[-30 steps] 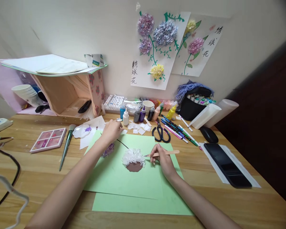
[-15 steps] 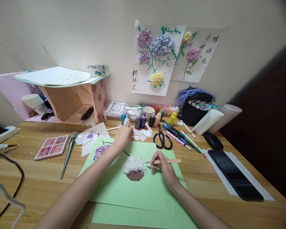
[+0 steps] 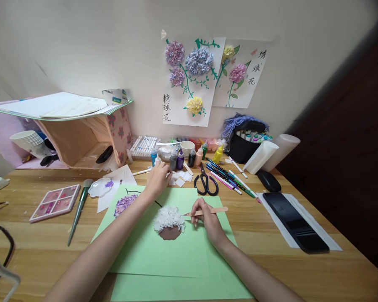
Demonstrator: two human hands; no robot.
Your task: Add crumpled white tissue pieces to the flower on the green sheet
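My left hand (image 3: 159,178) reaches past the green paper (image 3: 138,256) to small white paper squares (image 3: 179,181), fingers bent down and close together. Anything between its fingertips is hidden. Just behind that hand stands a white glue bottle (image 3: 158,160). My right hand (image 3: 206,216) is closed around a flat wooden craft stick (image 3: 219,209), its pointed end beside a cluster of crumpled white paper (image 3: 169,218). This cluster covers the upper part of a brown disc (image 3: 170,233) on the green sheet. A purple paper flower (image 3: 125,204) lies partly behind my left forearm.
Black-handled scissors (image 3: 206,182) and several pens (image 3: 229,178) lie right of the paper squares. Paint bottles (image 3: 180,161) line the back. On the left are a makeup brush (image 3: 78,209) and palette (image 3: 55,202); a black phone (image 3: 296,222) lies at right.
The view has turned slightly right, so everything sits further left. Both hands keep nearly the same places over the paper; the craft stick is still in my right hand.
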